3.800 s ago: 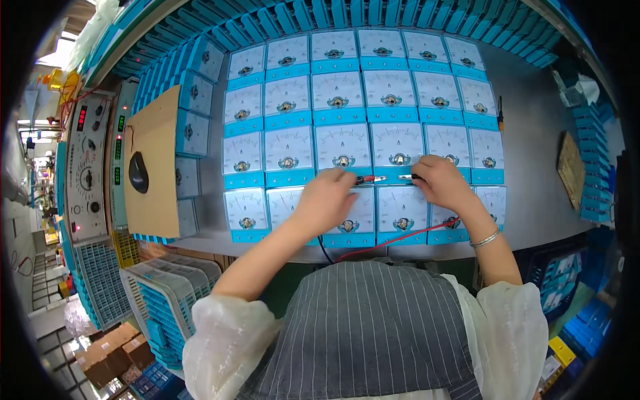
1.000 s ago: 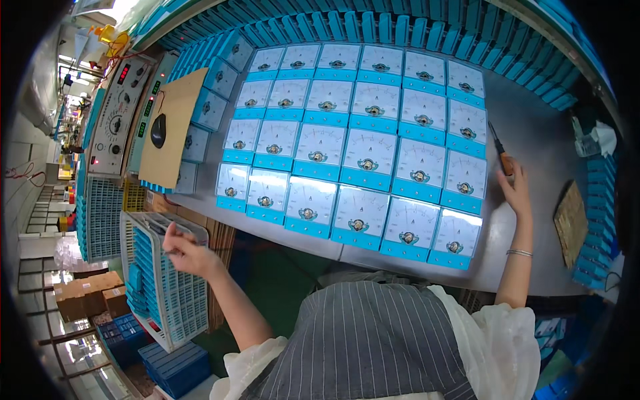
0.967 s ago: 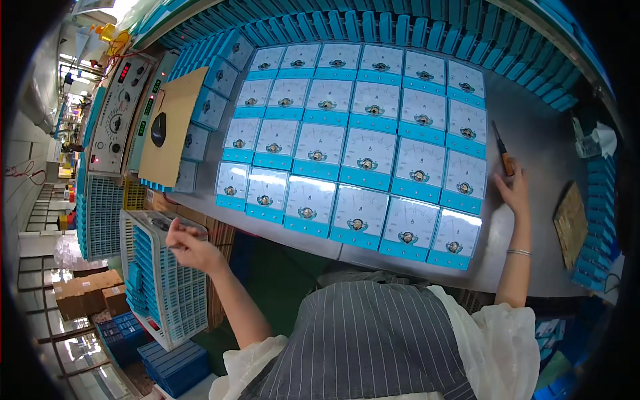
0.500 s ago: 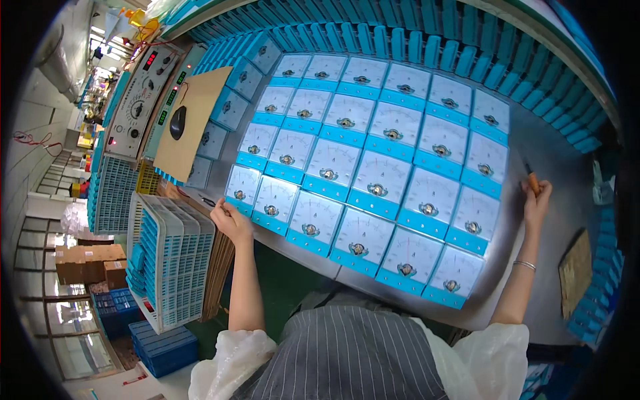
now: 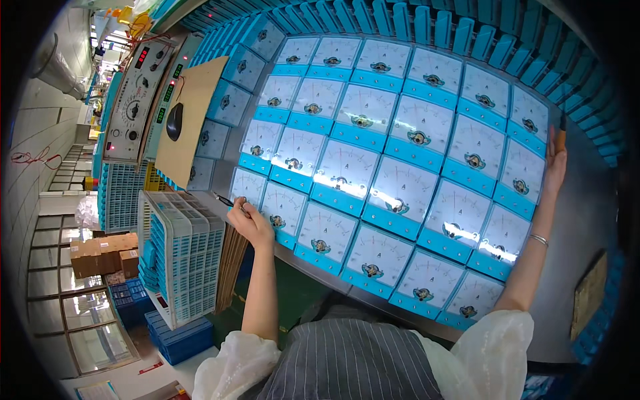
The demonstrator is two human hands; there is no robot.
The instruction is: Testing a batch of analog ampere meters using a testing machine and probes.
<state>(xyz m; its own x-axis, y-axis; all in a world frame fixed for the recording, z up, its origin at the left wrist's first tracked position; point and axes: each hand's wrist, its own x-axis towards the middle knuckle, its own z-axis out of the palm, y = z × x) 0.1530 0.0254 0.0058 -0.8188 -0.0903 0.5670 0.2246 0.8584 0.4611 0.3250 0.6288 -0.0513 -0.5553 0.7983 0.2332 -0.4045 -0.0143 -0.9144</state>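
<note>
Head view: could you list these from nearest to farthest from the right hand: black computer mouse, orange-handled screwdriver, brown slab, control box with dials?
1. Orange-handled screwdriver: in the right hand.
2. Brown slab: at the right, lower in the view.
3. Black computer mouse: across at the left, on the tan board.
4. Control box with dials: left, beyond the mouse.

Factory workshop, meter bench. 1 metal workbench (image 5: 579, 220), laid with 24 white-and-blue dial meters (image 5: 408, 179) in 4 rows of 6. Blue-cased units (image 5: 421, 28), upright, in close ranks along the far side. 1 instrument panel (image 5: 137, 95), with knobs and lit red digits. 1 slatted plastic crate (image 5: 195, 267), holding blue parts. Cardboard boxes (image 5: 97, 257), stacked, brown. 1 blue lidded bin (image 5: 179, 339), near the crate.
</note>
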